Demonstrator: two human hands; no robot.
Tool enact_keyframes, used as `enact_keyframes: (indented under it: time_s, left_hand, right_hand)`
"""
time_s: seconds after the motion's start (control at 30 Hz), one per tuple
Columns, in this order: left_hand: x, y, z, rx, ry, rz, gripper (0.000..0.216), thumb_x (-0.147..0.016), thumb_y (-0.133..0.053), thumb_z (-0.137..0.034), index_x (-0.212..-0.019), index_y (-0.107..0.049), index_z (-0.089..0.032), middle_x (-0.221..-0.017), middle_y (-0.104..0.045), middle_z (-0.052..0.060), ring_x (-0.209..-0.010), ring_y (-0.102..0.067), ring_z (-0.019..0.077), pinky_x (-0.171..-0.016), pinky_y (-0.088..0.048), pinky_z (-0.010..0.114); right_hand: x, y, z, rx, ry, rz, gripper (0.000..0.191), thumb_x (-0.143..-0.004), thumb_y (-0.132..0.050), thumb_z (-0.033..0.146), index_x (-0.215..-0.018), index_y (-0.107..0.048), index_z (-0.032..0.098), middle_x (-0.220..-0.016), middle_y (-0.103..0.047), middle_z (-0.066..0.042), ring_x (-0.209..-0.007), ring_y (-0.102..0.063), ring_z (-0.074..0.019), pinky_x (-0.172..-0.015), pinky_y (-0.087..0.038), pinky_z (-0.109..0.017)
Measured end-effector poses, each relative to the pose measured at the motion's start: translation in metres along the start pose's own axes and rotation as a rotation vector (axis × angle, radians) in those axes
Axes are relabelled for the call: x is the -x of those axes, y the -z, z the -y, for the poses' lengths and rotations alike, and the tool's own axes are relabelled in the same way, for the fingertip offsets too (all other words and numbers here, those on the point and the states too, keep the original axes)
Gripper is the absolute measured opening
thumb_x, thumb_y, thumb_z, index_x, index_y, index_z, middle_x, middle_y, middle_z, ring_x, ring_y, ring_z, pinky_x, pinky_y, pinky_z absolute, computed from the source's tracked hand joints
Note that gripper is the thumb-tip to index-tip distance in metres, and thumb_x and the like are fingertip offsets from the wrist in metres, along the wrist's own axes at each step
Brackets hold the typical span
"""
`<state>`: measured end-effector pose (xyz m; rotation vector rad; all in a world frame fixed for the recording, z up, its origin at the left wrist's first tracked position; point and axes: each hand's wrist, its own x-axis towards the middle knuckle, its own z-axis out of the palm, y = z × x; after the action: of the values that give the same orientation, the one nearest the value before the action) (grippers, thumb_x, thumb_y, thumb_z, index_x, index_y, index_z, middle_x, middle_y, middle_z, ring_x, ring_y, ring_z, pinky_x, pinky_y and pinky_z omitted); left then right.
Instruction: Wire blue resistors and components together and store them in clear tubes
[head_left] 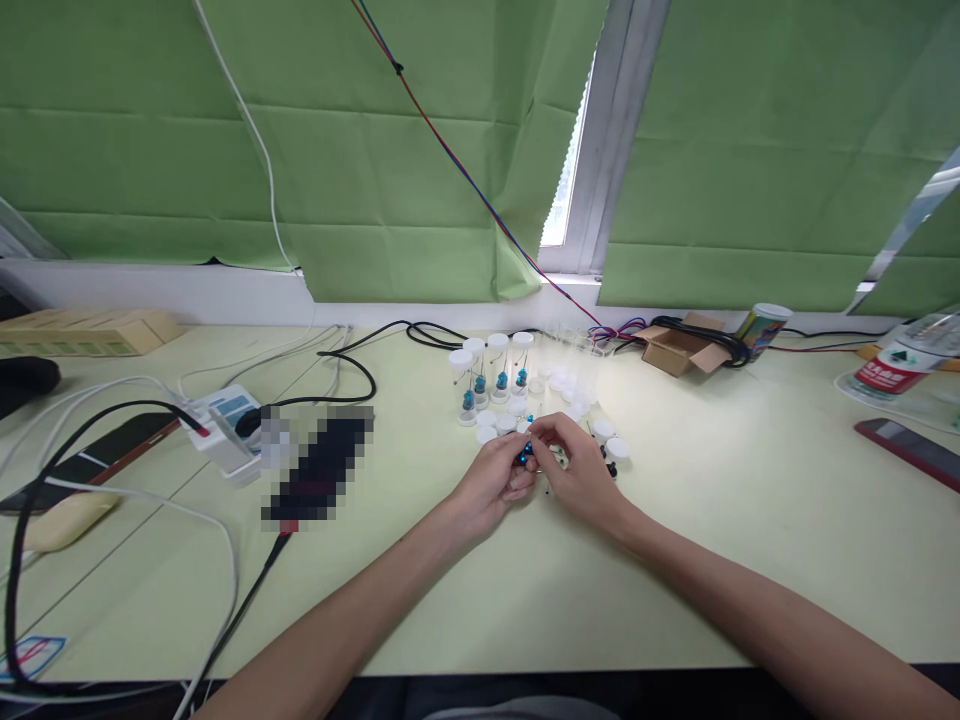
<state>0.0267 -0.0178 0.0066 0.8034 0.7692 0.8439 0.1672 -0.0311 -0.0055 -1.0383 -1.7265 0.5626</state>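
Green blinds (390, 170) cover most of the window, and right below it there's a pale desk (540, 610) with cables running all over its left side. Someone's sitting at it with both bare hands together around the middle. Left hand (491, 475) has its thumb and fingers closed on a small shiny blue piece (525, 453), just above the desktop. Right hand (581, 470) is bent in over the same piece, fingertips right up against it, but honestly I can't tell if they're pinching it or only touching. Just beyond the hands stand four clear jars (498, 368) with white caps on, blue bits inside each one. Loose white lids (487, 434) lie around the hands, with more see-through containers (589, 375) behind. Off to the right: a small open cardboard box (675, 352) and a bottle (900, 362).
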Motion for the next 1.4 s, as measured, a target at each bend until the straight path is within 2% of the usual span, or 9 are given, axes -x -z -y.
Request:
enact_keyframes:
  time_s: [0.2, 0.33, 0.57, 0.67, 0.9, 1.07, 1.3, 1.4]
  left_hand:
    - [0.001, 0.0, -0.003, 0.007, 0.002, 0.008, 0.016, -0.083, -0.06, -0.024, -0.073, -0.051, -0.015, -0.059, -0.044, -0.004, -0.04, -0.026, 0.0017, -0.036, -0.013, 0.017]
    - [0.0, 0.004, -0.007, -0.006, -0.045, 0.033, 0.015, -0.081, -0.061, -0.024, -0.074, -0.052, -0.015, -0.06, -0.043, -0.004, -0.041, -0.024, 0.0015, -0.036, -0.015, 0.017]
    - [0.0, 0.009, -0.015, 0.017, -0.04, -0.018, 0.012, -0.083, -0.058, -0.024, -0.078, -0.054, -0.015, -0.06, -0.044, -0.004, -0.039, -0.024, 0.0016, -0.035, -0.016, 0.016]
    - [0.0, 0.009, -0.016, 0.032, -0.036, -0.027, 0.012, -0.084, -0.057, -0.024, -0.078, -0.053, -0.015, -0.06, -0.045, -0.004, -0.039, -0.025, 0.0015, -0.035, -0.016, 0.015]
    - [0.0, 0.011, -0.017, 0.043, -0.051, -0.007, 0.014, -0.085, -0.057, -0.025, -0.078, -0.054, -0.014, -0.061, -0.045, -0.003, -0.039, -0.026, 0.0014, -0.034, -0.018, 0.014]
    - [0.002, 0.008, -0.019, 0.046, -0.046, -0.014, 0.013, -0.085, -0.056, -0.024, -0.077, -0.053, -0.014, -0.06, -0.045, -0.003, -0.039, -0.026, 0.0012, -0.034, -0.018, 0.014]
    - [0.0, 0.01, -0.017, 0.043, -0.044, -0.014, 0.012, -0.083, -0.059, -0.023, -0.077, -0.054, -0.014, -0.06, -0.046, -0.003, -0.038, -0.027, 0.0011, -0.034, -0.018, 0.014]
    - [0.001, 0.01, -0.017, 0.038, -0.043, -0.013, 0.011, -0.083, -0.059, -0.022, -0.077, -0.053, -0.014, -0.06, -0.045, -0.004, -0.038, -0.027, 0.0011, -0.034, -0.018, 0.014]
  right_hand:
    - [0.0, 0.002, 0.003, 0.024, -0.007, -0.013, 0.01, -0.094, -0.049, 0.024, -0.099, -0.057, 0.02, -0.088, -0.064, -0.005, -0.079, -0.062, -0.0178, -0.076, -0.051, -0.034]
    - [-0.001, 0.005, 0.007, 0.03, 0.043, -0.086, 0.01, -0.095, -0.048, 0.024, -0.098, -0.056, 0.02, -0.091, -0.063, -0.005, -0.083, -0.061, -0.0178, -0.079, -0.05, -0.033]
    - [-0.009, 0.012, -0.002, 0.148, 0.084, -0.233, 0.01, -0.094, -0.046, 0.02, -0.097, -0.056, 0.02, -0.091, -0.06, -0.006, -0.083, -0.058, -0.0184, -0.077, -0.047, -0.033]
    - [-0.014, 0.015, -0.015, 0.267, 0.082, -0.162, 0.008, -0.091, -0.048, 0.017, -0.094, -0.055, 0.019, -0.088, -0.06, -0.005, -0.08, -0.057, -0.019, -0.074, -0.046, -0.033]
    - [-0.016, 0.016, -0.042, 0.475, -0.014, 0.007, 0.016, -0.085, -0.05, 0.012, -0.098, -0.058, 0.018, -0.094, -0.065, -0.008, -0.089, -0.056, -0.0239, -0.083, -0.043, -0.039]
    - [-0.017, 0.018, -0.047, 0.555, -0.044, 0.082, 0.023, -0.087, -0.045, 0.009, -0.101, -0.061, 0.016, -0.098, -0.067, -0.01, -0.093, -0.055, -0.0247, -0.085, -0.042, -0.038]
    - [-0.019, 0.02, -0.05, 0.621, -0.071, 0.133, 0.037, -0.084, -0.041, -0.001, -0.109, -0.064, 0.014, -0.101, -0.068, -0.011, -0.098, -0.056, -0.024, -0.087, -0.041, -0.036]
    - [-0.018, 0.02, -0.05, 0.61, -0.064, 0.142, 0.037, -0.084, -0.041, -0.001, -0.108, -0.065, 0.014, -0.104, -0.067, -0.012, -0.102, -0.056, -0.024, -0.088, -0.041, -0.036]
